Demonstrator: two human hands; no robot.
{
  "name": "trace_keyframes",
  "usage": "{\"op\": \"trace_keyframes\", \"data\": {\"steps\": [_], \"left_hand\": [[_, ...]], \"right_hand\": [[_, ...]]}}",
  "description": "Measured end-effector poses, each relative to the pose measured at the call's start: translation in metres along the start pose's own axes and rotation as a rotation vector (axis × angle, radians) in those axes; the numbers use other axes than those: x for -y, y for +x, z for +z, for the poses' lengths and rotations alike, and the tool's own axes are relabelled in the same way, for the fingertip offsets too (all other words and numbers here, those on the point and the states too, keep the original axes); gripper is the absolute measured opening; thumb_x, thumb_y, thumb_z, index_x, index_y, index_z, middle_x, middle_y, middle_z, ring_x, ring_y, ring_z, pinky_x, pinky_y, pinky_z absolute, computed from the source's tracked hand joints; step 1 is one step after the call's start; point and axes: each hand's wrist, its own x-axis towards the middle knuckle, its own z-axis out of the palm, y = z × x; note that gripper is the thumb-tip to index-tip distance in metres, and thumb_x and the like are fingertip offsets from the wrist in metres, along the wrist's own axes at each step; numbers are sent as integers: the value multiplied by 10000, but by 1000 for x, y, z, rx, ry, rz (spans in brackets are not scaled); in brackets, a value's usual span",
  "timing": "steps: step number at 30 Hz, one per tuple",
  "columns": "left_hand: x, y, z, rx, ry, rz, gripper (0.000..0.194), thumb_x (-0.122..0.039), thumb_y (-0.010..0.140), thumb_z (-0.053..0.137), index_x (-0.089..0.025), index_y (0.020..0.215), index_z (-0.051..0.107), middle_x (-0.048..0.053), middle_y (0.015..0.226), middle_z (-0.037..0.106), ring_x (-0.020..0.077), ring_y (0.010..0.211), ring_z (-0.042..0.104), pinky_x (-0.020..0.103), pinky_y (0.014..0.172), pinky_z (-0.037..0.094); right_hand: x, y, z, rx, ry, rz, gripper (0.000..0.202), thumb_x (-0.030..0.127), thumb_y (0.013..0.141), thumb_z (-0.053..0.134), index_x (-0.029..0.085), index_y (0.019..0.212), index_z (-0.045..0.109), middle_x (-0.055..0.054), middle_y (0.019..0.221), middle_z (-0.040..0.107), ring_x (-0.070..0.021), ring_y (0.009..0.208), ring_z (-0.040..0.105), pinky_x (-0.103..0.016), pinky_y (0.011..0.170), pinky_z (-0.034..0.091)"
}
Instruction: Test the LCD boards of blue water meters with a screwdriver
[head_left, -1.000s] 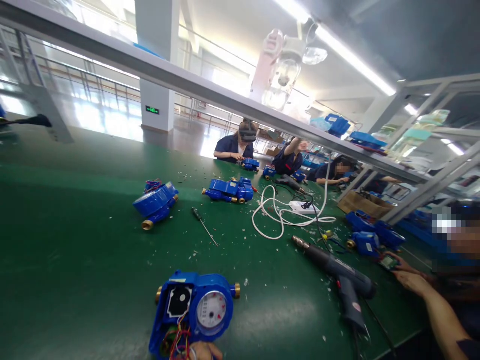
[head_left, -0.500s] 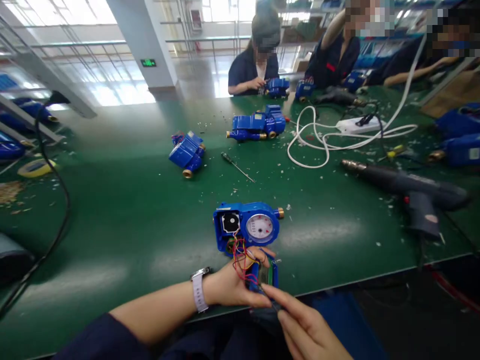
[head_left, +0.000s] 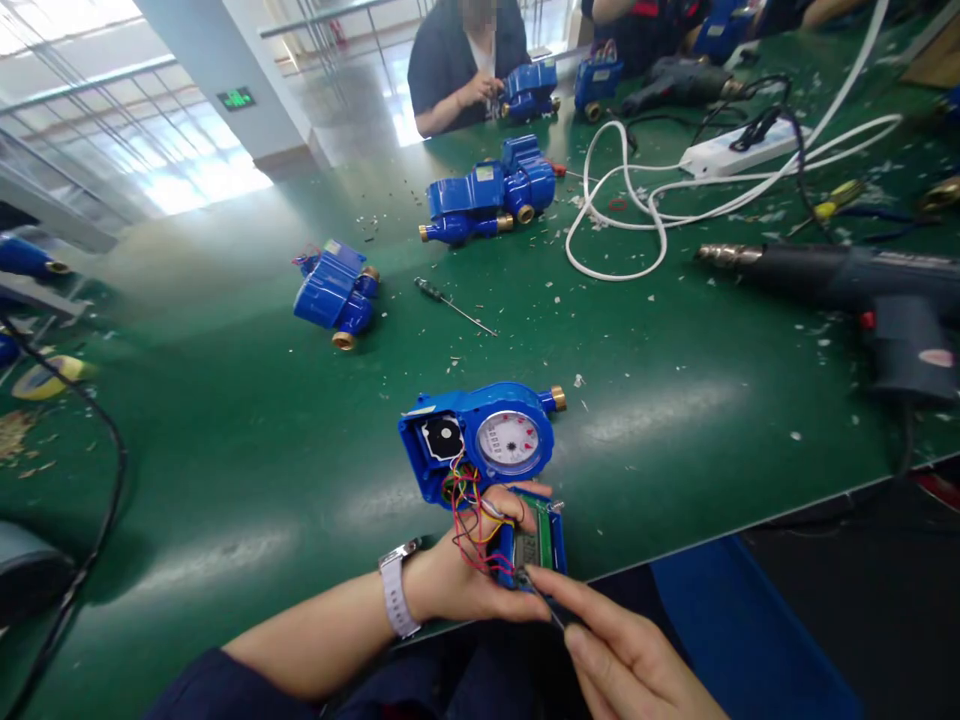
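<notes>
My left hand [head_left: 469, 575] is closed around a small blue housing with a green circuit board [head_left: 546, 525] and a grey display in it, at the table's front edge. My right hand [head_left: 622, 645] pinches a thin dark tool [head_left: 556, 612], whose tip meets the lower end of the board; the tip is too small to make out. Thin coloured wires [head_left: 463, 520] run from the board to an opened blue water meter [head_left: 514, 442]. The meter lies just beyond my left hand, with its round white dial facing up and a brass end at the right.
Further back lie more blue meters [head_left: 334, 290], [head_left: 487, 195] and a screwdriver [head_left: 454, 305]. A heat gun [head_left: 832, 285], white cable [head_left: 664, 225] and power strip [head_left: 750, 148] occupy the right. A co-worker [head_left: 469, 70] sits opposite, hands on another meter. Scraps litter the green table [head_left: 225, 400].
The view has tilted down and shifted, so background things sit higher. Both hands keep their hold, the tool tip still at the lower end of the board; the display now shows more clearly.
</notes>
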Motion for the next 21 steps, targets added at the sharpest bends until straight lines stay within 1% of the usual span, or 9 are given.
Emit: {"op": "trace_keyframes", "data": {"steps": [4, 6, 9, 11, 14, 17, 19, 21], "left_hand": [[-3, 1, -1, -19, 26, 7, 588, -450, 700, 856, -232, 1073, 458, 165, 1301, 520, 353, 1313, 510, 472, 1016, 454], [-2, 1, -1, -27, 39, 8, 579, -448, 705, 854, -230, 1070, 462, 166, 1309, 521, 345, 1275, 545, 468, 1007, 461], [2, -1, 0, -49, 23, 3, 570, -449, 716, 846, -226, 1062, 451, 171, 1324, 515, 326, 1206, 604, 490, 1037, 440], [4, -2, 1, -69, 3, 1, 571, -436, 715, 850, -230, 1056, 442, 173, 1341, 505, 328, 1210, 606, 489, 1033, 442], [4, -3, 1, -73, -23, -29, 582, -410, 693, 872, -232, 1049, 447, 174, 1352, 503, 339, 1253, 571, 472, 1012, 454], [1, -2, -2, -48, -67, -66, 583, -415, 687, 874, -231, 1050, 457, 165, 1340, 511, 343, 1283, 539, 484, 1021, 445], [-1, 0, -4, -16, -77, -60, 587, -414, 684, 876, -235, 1061, 463, 147, 1314, 523, 341, 1292, 527, 502, 1043, 428], [-1, 1, -6, 31, -60, -28, 602, -406, 676, 883, -241, 1082, 469, 129, 1280, 536, 333, 1290, 524, 511, 1061, 414]], "right_hand": [[-5, 0, 0, -12, 75, 28, 873, 719, 921, 510, 92, 1515, 386, 114, 452, 240, -63, 380, 206, -152, 391, 155], [-5, 0, 2, -23, 112, 33, 871, 714, 919, 516, 98, 1520, 380, 114, 459, 245, -62, 383, 198, -151, 392, 156], [-1, 1, 5, -34, 147, 33, 911, 726, 900, 526, 90, 1530, 356, 112, 467, 263, -62, 386, 192, -152, 390, 161], [2, 2, 7, -24, 161, 34, 937, 735, 893, 519, 81, 1538, 332, 112, 459, 275, -66, 379, 202, -154, 389, 171], [8, 1, 6, 22, 155, 41, 940, 728, 896, 498, 71, 1542, 315, 112, 445, 291, -69, 362, 211, -155, 385, 193], [20, -2, -1, 61, 76, 59, 862, 661, 931, 461, 70, 1542, 317, 115, 445, 277, -73, 354, 217, -151, 383, 206], [33, -4, -10, 116, -41, 101, 763, 566, 972, 418, 82, 1552, 305, 105, 446, 296, -83, 357, 256, -148, 388, 222], [47, -4, -20, 200, -193, 178, 670, 450, 1006, 356, 105, 1573, 265, 92, 449, 327, -96, 362, 293, -150, 391, 249]]}}
